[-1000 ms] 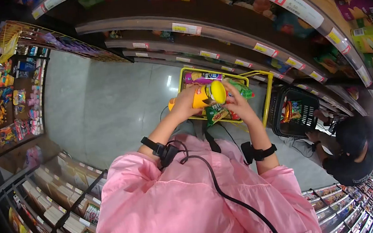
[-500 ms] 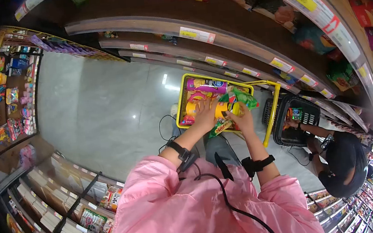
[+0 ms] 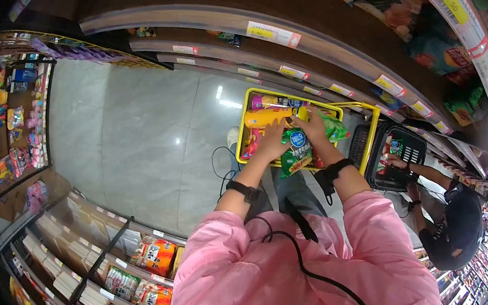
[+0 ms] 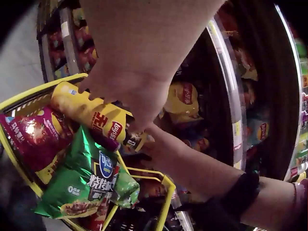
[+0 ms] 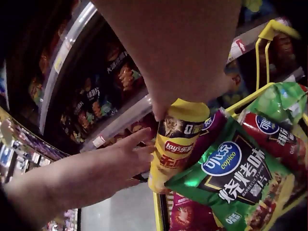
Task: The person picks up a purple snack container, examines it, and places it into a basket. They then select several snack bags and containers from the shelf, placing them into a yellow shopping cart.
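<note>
While both hands (image 3: 292, 130) touch: one yellow can (image 3: 273, 116) | one basket (image 3: 240, 130)

- Can (image 3: 268, 116): yellow, with a red logo patch and a dark band of print near one end
- Basket (image 3: 241, 115): bright yellow wire frame and handle
- Green bag (image 3: 296, 151): glossy green, with a blue-and-white round logo, white lettering and a brown food picture low down
- Red bag (image 4: 36, 139): dark red, with white characters and a yellow corner
- Purple pack (image 3: 271, 100): purple with a white and blue label
- Second basket (image 3: 393, 153): black plastic mesh
- Sleeves (image 3: 281, 269): plain pink
- Wrist straps (image 3: 242, 190): black, with a black cable
- Floor (image 3: 133, 135): pale grey tiles with white glare spots
- Shelf tags (image 3: 271, 33): yellow and white, red edges
</note>
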`<state>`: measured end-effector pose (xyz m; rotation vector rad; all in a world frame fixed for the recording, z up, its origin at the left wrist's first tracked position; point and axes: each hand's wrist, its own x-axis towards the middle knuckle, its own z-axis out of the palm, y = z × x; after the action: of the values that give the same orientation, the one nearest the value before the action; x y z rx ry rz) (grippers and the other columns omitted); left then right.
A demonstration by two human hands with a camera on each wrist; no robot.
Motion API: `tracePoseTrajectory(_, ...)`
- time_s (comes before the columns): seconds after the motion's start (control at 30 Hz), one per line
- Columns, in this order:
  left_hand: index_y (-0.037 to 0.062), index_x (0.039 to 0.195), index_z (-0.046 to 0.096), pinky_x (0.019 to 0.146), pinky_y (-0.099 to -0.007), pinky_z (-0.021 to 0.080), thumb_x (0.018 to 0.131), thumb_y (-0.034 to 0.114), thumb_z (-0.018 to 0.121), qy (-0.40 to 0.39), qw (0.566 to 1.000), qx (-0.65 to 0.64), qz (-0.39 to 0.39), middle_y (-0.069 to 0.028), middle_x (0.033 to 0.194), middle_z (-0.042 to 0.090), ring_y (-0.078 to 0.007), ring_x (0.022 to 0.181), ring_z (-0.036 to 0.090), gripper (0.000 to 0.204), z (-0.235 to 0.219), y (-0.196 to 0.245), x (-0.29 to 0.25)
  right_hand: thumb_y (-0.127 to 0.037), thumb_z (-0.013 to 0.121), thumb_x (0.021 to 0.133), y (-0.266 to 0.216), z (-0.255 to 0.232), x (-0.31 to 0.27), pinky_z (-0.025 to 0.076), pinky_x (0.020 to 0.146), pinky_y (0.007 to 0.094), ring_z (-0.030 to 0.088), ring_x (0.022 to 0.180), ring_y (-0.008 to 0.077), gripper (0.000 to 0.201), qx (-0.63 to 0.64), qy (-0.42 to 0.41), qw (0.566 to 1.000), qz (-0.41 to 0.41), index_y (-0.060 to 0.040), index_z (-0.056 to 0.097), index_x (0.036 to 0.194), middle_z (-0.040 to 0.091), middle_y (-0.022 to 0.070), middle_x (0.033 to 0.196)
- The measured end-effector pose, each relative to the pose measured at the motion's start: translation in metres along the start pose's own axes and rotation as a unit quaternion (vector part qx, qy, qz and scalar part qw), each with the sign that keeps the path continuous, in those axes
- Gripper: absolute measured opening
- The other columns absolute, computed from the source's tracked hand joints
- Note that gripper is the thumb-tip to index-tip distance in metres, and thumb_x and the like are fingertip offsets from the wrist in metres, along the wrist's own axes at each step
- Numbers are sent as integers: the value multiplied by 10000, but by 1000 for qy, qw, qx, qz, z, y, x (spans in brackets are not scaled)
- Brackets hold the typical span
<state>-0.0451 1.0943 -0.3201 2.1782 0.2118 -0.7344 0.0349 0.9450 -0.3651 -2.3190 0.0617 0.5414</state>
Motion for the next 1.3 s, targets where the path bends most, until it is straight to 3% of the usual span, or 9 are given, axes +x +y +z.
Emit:
tracePoseTrajectory(0.23, 148, 1334, 146, 960, -492, 245, 725, 295, 564, -55, 993, 83, 62, -197, 1356, 160, -401, 1218, 210, 753, 6, -9, -10, -522, 588, 670, 51, 13, 19, 385, 835, 396, 498, 1009, 307, 717, -106, -77, 990, 52, -124, 369, 1225, 530, 165, 1081)
tracePoseTrajectory(0.43, 91, 1271, 307, 924, -388, 329, 714, 252, 554, 11, 995, -38, 88, -184, 1255, 367, -327, 1133, 376, 630, 11, -28, -25, -456, 551, 730, 58, 25, 27, 398, 816, 408, 531, 954, 325, 684, -154, -101, 982, 29, -175, 275, 1289, 559, 172, 1032)
tracePoseTrajectory(0.67, 31, 1217, 372, 825, -299, 408, 772, 164, 515, -62, 978, -198, -32, -159, 1103, 518, -231, 1001, 518, 486, 37, -58, -19, -379, 540, 774, 34, 3, 9, 385, 829, 440, 508, 976, 337, 701, -99, -62, 993, -6, -148, 173, 1325, 490, 210, 1125)
tracePoseTrajectory(0.7, 32, 1231, 352, 828, -308, 408, 787, 180, 505, -52, 979, -193, -37, -157, 1100, 524, -234, 1007, 518, 492, 52, -69, -13, -340, 516, 801, 22, -13, 3, 385, 844, 408, 488, 1015, 332, 638, -42, -117, 984, 128, -102, 215, 1311, 456, 218, 1164)
tracePoseTrajectory(0.8, 34, 1256, 299, 815, -344, 410, 764, 222, 515, -22, 971, -228, -62, -193, 1077, 521, -300, 972, 522, 570, 62, -66, -10, -287, 530, 789, 106, 6, -6, 440, 656, 370, 571, 769, 299, 559, -31, 93, 995, 14, -121, 285, 1264, 577, 171, 923)
tracePoseTrajectory(0.83, 33, 1264, 281, 813, -342, 410, 764, 226, 517, -31, 964, -253, -72, -191, 1076, 521, -300, 969, 523, 586, 63, -65, -9, -211, 513, 801, 111, 5, -16, 445, 627, 307, 573, 725, 208, 431, 61, 88, 989, 102, -95, 375, 1193, 585, 132, 916)
tracePoseTrajectory(0.93, 32, 1284, 238, 807, -334, 410, 761, 232, 523, -25, 944, -312, -103, -186, 1078, 520, -298, 958, 527, 628, 70, -62, -1, -121, 535, 776, 99, -13, -48, 425, 766, 324, 551, 899, 246, 335, 129, 68, 979, 144, -13, 482, 1088, 567, 146, 997)
tracePoseTrajectory(1.1, 10, 1187, 354, 786, -328, 416, 735, 233, 587, 108, 923, -349, -122, -186, 1024, 536, -290, 920, 539, 555, 113, -86, 26, -78, 548, 754, 138, 14, -68, 440, 675, 267, 580, 769, 172, 178, 195, 60, 976, 80, -53, 579, 927, 608, 81, 816)
tracePoseTrajectory(1.3, -6, 982, 465, 394, -274, 459, 767, 185, 606, 109, 893, -358, -248, -132, 728, 584, -193, 492, 599, 320, 95, -57, 28, -172, 560, 757, 193, 20, -82, 445, 647, 272, 587, 711, 166, 118, 136, 48, 990, -6, -105, 611, 839, 610, 48, 780)
